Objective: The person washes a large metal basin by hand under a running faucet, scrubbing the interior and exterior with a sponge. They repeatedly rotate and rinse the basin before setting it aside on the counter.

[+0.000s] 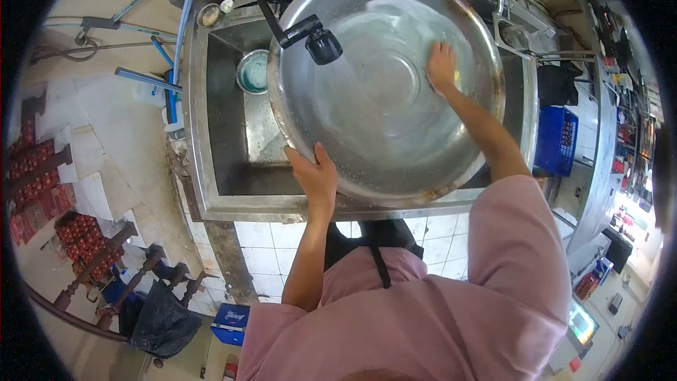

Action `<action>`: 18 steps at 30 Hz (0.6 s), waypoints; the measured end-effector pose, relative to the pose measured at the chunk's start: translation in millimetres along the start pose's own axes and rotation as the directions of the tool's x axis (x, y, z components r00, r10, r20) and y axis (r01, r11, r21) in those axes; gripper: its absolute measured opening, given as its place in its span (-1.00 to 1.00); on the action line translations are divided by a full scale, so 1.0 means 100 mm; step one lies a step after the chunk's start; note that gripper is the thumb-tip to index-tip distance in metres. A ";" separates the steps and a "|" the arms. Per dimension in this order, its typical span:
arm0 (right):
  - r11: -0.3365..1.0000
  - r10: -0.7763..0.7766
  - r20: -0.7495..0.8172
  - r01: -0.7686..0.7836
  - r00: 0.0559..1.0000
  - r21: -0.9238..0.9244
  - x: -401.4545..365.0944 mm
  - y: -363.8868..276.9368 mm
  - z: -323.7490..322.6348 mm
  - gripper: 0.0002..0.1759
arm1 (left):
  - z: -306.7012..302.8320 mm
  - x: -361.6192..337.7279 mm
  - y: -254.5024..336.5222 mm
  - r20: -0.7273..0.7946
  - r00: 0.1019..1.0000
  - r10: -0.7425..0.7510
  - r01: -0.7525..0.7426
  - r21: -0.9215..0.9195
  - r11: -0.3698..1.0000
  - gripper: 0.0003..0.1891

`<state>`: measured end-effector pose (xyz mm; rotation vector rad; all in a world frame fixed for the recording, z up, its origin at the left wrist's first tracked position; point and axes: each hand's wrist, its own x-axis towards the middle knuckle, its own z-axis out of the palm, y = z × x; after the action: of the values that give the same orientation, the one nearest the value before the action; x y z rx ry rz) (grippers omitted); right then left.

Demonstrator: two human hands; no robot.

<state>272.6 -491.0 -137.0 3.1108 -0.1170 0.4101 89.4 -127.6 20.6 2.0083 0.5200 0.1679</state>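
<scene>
A large round metal basin point(381, 173) rests tilted over the steel sink point(229, 137), with cloudy, soapy water inside. My left hand point(315, 175) grips the basin's rim at the lower left, thumb and fingers on the edge. Inside the basin, at the right, my right hand point(443, 67) presses toward the inner wall with its fingers bent. Something small and yellow shows beside it, mostly hidden by the hand. The black faucet point(324, 46) reaches over the basin's left part, and a faint spray seems to come from it.
A small metal bowl point(252, 72) with greenish liquid sits in the sink's left part. Right of the sink is a blue crate point(556, 141). A metal tap point(502, 7) stands at the back right. Blue pipes point(148, 80) lie along the left side.
</scene>
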 end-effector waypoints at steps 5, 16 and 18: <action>0.968 -0.004 -0.267 0.071 0.964 0.239 1.00 -1.35 0.51 -0.66 | 0.06 0.04 0.03 0.006 1.000 0.020 -0.019 -0.107 0.994 -0.62; 0.473 -0.430 0.468 -0.248 0.772 0.845 -1.69 -2.25 -1.18 -0.75 | 0.05 0.14 -0.20 -0.066 0.997 -0.041 0.033 -0.127 0.991 -0.67; 0.702 -0.601 0.673 -0.119 0.431 0.702 -1.81 -1.42 -1.32 -0.71 | 0.05 0.08 -0.01 -0.052 0.995 -0.085 0.073 -0.202 0.977 -0.68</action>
<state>74.7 -335.0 -54.9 3.4277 0.7069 -1.6087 97.9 -127.5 16.5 1.7885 0.5967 0.2233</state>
